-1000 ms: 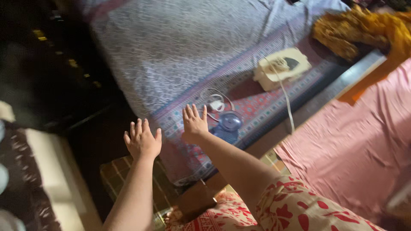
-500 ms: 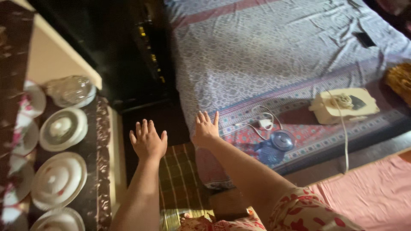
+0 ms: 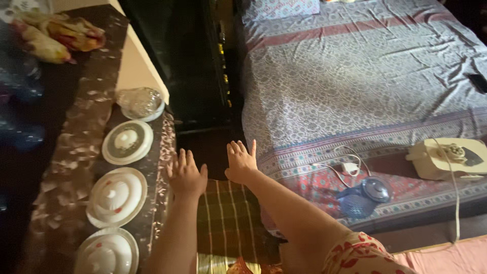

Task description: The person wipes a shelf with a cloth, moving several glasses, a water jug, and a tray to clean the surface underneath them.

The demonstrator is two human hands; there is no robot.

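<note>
Nearest the camera, both hands are stretched forward with fingers spread, grasping nothing. Left hand [image 3: 185,175] hovers just beside the desk [image 3: 76,152] edge, near a row of white lidded bowls [image 3: 116,197]; right hand [image 3: 240,162] hovers over a striped mat [image 3: 228,218], close to the corner of the bed [image 3: 355,76]. Further right on the bed lie a blue round device [image 3: 362,197] with a white cord, and a cream box-shaped appliance [image 3: 446,158]. Farther along the desk sits a clear glass bowl [image 3: 139,101].
</note>
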